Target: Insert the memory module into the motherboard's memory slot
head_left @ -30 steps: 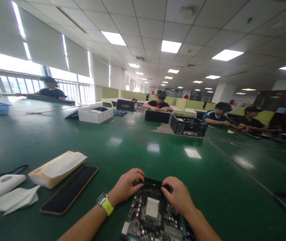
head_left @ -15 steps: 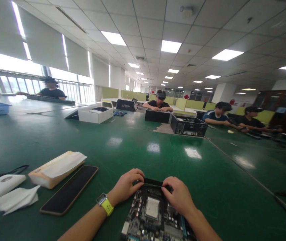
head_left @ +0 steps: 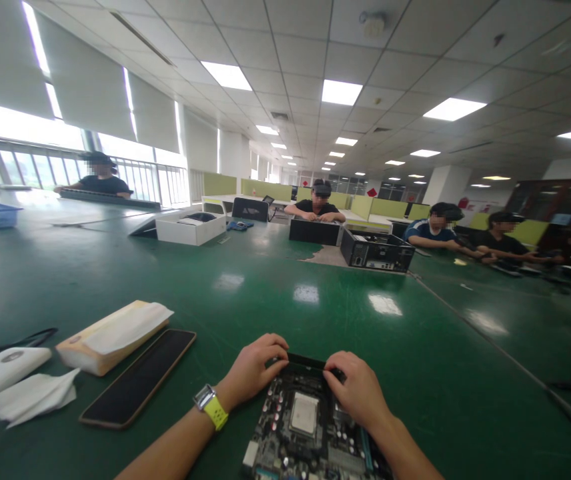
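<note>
Green table (head_left: 315, 313) open beyond far edge of motherboard (head_left: 305, 437).

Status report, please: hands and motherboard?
Left hand, right hand: both pinch ends of black strip. Motherboard flat on green table. Phone lies left, apart.

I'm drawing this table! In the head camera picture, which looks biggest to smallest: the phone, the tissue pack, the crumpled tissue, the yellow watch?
1. Phone and tissue pack: about alike, so I won't rank them.
2. Crumpled tissue.
3. Yellow watch: smallest, though nearest the camera.
</note>
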`<act>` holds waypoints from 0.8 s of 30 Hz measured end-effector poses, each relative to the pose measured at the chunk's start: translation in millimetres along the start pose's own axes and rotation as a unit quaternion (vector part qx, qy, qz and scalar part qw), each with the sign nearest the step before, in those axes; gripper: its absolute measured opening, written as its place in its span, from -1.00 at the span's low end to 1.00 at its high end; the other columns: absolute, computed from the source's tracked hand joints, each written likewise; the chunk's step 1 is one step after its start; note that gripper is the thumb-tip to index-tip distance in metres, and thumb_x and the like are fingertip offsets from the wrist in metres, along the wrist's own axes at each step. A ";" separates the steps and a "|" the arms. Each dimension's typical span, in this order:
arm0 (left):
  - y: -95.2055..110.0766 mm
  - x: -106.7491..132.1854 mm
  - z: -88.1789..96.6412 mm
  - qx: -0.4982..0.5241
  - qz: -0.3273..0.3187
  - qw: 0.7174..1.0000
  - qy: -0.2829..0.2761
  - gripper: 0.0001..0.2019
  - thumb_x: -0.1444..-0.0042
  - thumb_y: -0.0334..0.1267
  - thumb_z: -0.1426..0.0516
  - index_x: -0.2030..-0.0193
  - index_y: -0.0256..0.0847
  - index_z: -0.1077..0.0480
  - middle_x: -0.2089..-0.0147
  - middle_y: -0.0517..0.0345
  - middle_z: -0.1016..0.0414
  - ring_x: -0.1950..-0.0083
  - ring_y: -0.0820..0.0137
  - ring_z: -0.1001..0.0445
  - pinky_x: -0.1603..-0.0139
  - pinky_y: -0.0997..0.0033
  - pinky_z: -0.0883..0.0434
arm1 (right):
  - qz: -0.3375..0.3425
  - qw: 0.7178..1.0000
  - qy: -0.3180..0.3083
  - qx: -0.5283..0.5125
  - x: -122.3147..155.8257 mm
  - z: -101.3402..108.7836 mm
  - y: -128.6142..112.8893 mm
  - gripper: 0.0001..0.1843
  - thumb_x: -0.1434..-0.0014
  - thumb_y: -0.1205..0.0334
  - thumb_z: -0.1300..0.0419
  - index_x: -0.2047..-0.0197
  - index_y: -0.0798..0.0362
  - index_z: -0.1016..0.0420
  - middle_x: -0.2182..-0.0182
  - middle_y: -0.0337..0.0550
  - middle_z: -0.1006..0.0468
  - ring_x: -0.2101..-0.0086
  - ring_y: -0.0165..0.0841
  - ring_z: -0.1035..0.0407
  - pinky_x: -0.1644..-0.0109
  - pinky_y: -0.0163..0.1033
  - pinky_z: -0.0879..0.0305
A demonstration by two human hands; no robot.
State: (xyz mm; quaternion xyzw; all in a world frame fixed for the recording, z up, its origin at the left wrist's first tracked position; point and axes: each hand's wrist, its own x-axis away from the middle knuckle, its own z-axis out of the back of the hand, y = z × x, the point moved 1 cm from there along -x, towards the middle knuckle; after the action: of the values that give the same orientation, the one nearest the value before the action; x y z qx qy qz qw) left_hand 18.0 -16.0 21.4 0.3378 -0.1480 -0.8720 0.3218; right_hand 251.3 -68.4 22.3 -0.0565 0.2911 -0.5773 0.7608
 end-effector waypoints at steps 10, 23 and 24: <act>-0.8 -0.6 -0.2 -0.018 -0.006 1.000 -0.004 -0.91 -0.12 -0.35 -0.13 0.29 -0.16 -0.47 0.10 0.10 -0.46 0.06 0.33 -0.44 0.02 0.39 -0.40 | 0.001 1.000 -0.002 0.004 -0.1 0.2 -0.2 -0.84 -0.14 0.25 -0.10 0.37 -0.01 -0.51 0.32 -0.21 -0.55 0.26 -0.32 -0.37 0.12 -0.27 -0.22; -0.7 -0.8 -1.0 -0.051 -0.009 0.998 -0.027 -0.92 -0.12 -0.37 -0.14 0.32 -0.15 -0.47 0.05 0.11 -0.45 0.04 0.32 -0.43 0.03 0.39 -0.39 | 0.008 1.000 0.000 0.000 0.5 0.0 0.7 -0.84 -0.14 0.26 -0.09 0.38 -0.01 -0.50 0.34 -0.21 -0.54 0.26 -0.31 -0.35 0.14 -0.28 -0.20; -0.6 -0.7 -0.7 -0.050 -0.009 0.998 -0.028 -0.92 -0.12 -0.36 -0.14 0.32 -0.15 -0.47 0.06 0.11 -0.45 0.04 0.32 -0.44 0.03 0.39 -0.39 | 0.009 1.000 -0.001 -0.001 0.5 -0.1 0.8 -0.84 -0.14 0.26 -0.09 0.38 -0.01 -0.50 0.34 -0.21 -0.54 0.26 -0.31 -0.35 0.14 -0.28 -0.20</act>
State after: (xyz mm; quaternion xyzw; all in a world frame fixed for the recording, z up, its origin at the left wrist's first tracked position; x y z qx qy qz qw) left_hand 18.6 -15.1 21.0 0.2976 -0.1100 -0.8905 0.3261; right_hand 252.0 -68.6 21.7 -0.0551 0.2913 -0.5702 0.7662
